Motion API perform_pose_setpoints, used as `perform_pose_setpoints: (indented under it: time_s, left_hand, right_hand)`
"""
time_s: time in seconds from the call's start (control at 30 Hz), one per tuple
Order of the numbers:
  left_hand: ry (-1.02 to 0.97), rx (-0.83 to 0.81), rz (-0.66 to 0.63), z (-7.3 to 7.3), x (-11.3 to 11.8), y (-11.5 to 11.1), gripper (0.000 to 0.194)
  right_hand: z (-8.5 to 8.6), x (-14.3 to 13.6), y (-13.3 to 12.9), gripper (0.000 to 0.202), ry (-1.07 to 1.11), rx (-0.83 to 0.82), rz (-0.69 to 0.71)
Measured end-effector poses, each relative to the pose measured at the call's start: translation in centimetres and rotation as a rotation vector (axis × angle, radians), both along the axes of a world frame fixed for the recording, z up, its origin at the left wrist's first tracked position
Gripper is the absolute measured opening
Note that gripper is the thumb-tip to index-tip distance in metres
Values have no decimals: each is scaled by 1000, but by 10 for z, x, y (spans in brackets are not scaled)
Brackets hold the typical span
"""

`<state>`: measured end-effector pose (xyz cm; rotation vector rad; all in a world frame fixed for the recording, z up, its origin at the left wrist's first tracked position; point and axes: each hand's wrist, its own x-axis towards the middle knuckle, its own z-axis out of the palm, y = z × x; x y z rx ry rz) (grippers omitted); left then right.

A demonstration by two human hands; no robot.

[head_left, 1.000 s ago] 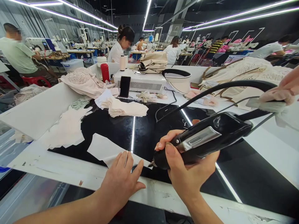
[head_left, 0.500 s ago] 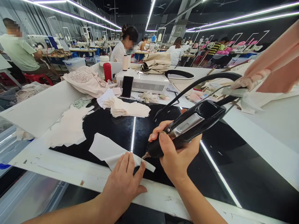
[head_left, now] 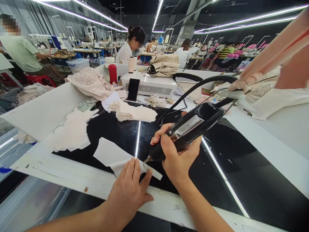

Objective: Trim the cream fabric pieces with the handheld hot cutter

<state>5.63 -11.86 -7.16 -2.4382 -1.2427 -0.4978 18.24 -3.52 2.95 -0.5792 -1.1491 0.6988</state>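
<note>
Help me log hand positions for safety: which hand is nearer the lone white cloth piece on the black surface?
Left. The left hand rests on the white cloth piece; the right hand, gripping the black tool, is apart from it, near its right end.

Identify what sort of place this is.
Likely a sewing workshop: a sewing machine at back left, stacked fabric pieces on the black surface, and pale fabric under the left hand.

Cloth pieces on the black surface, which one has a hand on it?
The front white piece, under the left hand; no hand touches the cream stack behind it or the pile at left.
</note>
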Motion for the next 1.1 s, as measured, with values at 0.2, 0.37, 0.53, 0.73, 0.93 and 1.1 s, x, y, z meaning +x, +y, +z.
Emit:
perform_pose_setpoints:
  time_s: [0.2, 0.37, 0.53, 0.73, 0.93, 1.1]
  left_hand:
    - [-34, 32, 3, -3, 2, -1, 104]
    - [-66, 42, -3, -1, 3, 0, 102]
    - [-90, 53, 13, 1, 3, 0, 100]
    - [-119, 25, 13, 2, 1, -1, 99]
    - [-161, -57, -10, 7, -12, -1, 74]
    - [-192, -80, 5, 13, -18, -1, 54]
  right_hand:
    - [1, -3, 1, 33, -28, -2, -14]
    - [3, -5, 4, 34, -5, -5, 0]
    - [1, -10, 4, 35, 9, -23, 32]
    - [0, -11, 5, 34, -9, -6, 17]
    - [1, -11, 3, 37, -15, -3, 2]
    - [2, -12, 3, 39, -12, -7, -7]
